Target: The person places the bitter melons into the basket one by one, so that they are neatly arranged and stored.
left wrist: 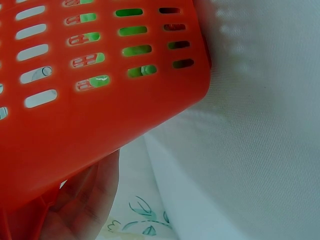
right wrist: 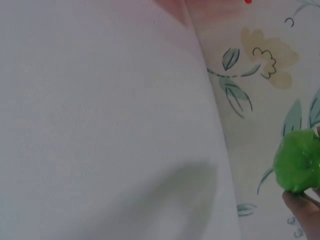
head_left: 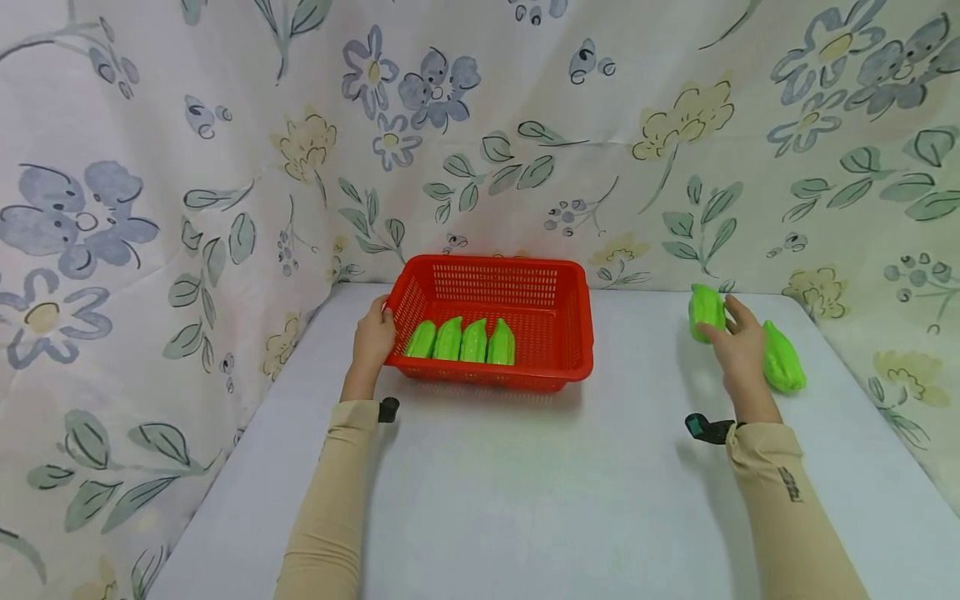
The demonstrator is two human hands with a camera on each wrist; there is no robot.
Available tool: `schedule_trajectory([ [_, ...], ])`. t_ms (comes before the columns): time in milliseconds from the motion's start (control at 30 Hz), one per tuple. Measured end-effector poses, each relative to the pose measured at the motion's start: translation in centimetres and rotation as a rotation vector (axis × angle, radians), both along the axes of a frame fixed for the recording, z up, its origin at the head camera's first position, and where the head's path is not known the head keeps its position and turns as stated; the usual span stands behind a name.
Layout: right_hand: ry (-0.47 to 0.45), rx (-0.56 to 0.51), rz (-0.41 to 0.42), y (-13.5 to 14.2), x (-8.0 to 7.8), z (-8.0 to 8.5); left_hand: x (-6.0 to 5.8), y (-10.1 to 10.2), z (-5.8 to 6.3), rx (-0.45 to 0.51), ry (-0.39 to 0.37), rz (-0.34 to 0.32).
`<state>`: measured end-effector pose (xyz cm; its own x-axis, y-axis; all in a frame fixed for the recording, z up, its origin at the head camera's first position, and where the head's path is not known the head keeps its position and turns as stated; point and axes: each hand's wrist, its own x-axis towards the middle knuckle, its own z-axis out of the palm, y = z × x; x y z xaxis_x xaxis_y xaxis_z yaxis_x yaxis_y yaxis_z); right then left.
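Observation:
A red plastic basket (head_left: pixel 480 377) with slotted walls stands toward the back of the table. My left hand (head_left: pixel 372 337) grips its left rim; in the left wrist view the fingers show below the basket's edge. Inside, several bright green ribbed fruits (head_left: pixel 474 341) lie side by side in a row along the front left, pointed ends toward the back. Off to the right, my right hand (head_left: pixel 741 346) holds another green ribbed fruit (head_left: pixel 705 310) above the table, between thumb and fingers. One more green fruit (head_left: pixel 783 360) lies on the table just right of that hand.
The white table (head_left: pixel 525 483) reaches back to a floral cloth (head_left: pixel 495 100) hanging behind and along both sides. Small black devices are strapped at both wrists, the right one (head_left: pixel 708 429) jutting out to the left.

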<state>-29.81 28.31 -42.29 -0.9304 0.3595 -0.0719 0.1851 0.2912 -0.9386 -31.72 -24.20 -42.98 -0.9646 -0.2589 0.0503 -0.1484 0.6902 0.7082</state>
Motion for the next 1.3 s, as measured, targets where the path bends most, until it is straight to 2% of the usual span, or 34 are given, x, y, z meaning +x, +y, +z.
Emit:
schedule_trajectory([
  [333, 0.102, -0.005, 0.057, -2.8, -0.6, 0.9, 0.1, 0.1, 0.0, -0.012, 0.018, 0.004],
  [500, 0.118, -0.007, 0.076, -4.4, -0.8, 1.5, 0.1, 0.1, 0.0, -0.004, 0.003, -0.001],
  [833, 0.169, -0.021, 0.179, -8.4, -1.1, 2.8, 0.1, 0.1, 0.1, -0.011, 0.007, -0.004],
  [1067, 0.21, -0.004, 0.239, -11.0, -1.5, 3.2, 0.2, 0.2, 0.2, -0.008, 0.016, -0.007],
  [1300, 0.195, -0.019, 0.278, -13.5, -1.5, 3.5, 0.1, 0.1, 0.1, -0.007, 0.016, -0.004],
])
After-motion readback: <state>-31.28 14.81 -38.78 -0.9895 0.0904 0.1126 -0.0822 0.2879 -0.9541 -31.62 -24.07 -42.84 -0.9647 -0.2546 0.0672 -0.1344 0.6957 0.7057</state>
